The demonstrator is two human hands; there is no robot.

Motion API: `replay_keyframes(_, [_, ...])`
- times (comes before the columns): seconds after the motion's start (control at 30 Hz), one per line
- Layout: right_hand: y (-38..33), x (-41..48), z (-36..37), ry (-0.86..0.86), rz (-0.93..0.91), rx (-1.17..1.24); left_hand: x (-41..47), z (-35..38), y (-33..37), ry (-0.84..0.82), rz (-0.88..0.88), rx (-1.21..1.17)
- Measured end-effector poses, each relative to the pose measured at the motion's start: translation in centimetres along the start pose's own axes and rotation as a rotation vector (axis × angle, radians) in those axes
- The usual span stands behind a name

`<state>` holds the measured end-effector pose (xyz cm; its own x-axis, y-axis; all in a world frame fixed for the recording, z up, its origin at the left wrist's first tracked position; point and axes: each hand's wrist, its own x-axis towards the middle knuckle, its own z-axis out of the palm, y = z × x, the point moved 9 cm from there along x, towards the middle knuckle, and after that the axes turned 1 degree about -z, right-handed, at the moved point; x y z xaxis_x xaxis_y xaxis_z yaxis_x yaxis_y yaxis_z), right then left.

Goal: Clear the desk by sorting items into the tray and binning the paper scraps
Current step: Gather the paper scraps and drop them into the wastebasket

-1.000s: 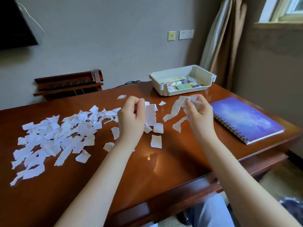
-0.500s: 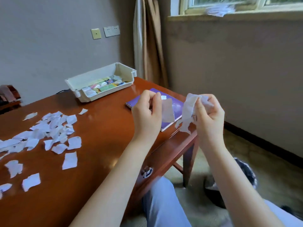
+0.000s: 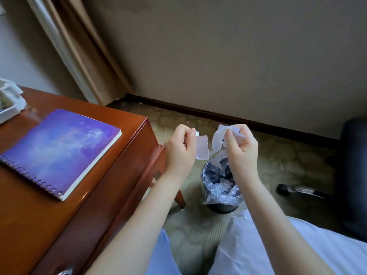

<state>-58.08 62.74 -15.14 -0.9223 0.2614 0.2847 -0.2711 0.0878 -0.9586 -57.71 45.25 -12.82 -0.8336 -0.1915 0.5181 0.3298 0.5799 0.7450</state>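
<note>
My left hand [image 3: 181, 147] pinches a white paper scrap [image 3: 202, 147] that hangs from its fingers. My right hand [image 3: 239, 144] is closed on a bunch of white paper scraps [image 3: 218, 136]. Both hands are held off the desk's right end, above a small black bin [image 3: 219, 187] on the floor. The bin has a plastic liner and crumpled paper inside. A corner of the white tray [image 3: 12, 100] shows at the far left on the wooden desk [image 3: 83, 187]. The scraps left on the desk are out of view.
A purple spiral notebook [image 3: 59, 149] lies near the desk's right edge. A curtain [image 3: 79, 50] hangs behind the desk by the wall. A dark chair [image 3: 353, 175] and its wheeled base [image 3: 297, 190] stand on the carpet at right. My knees fill the bottom.
The view has swung right and down from the desk to the floor. Both hands have carried their scraps off the desk's end to above the bin.
</note>
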Motion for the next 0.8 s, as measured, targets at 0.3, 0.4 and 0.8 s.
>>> replay_keyframes(0.3, [14.8,2.5,-3.2,-0.014,0.202,-0.236,-0.1,12.8,-8.6,-0.256,-0.129,0.065])
replay_keyframes(0.4, [19.4,2.8,-3.8,-0.026,0.267,-0.306,-1.0,16.2,-11.5,-0.358,-0.167,0.105])
replay_keyframes(0.8, [33.3,5.6,-0.3,-0.460,0.230,-1.097,-0.8,22.3,-16.8,-0.573,-0.108,0.252])
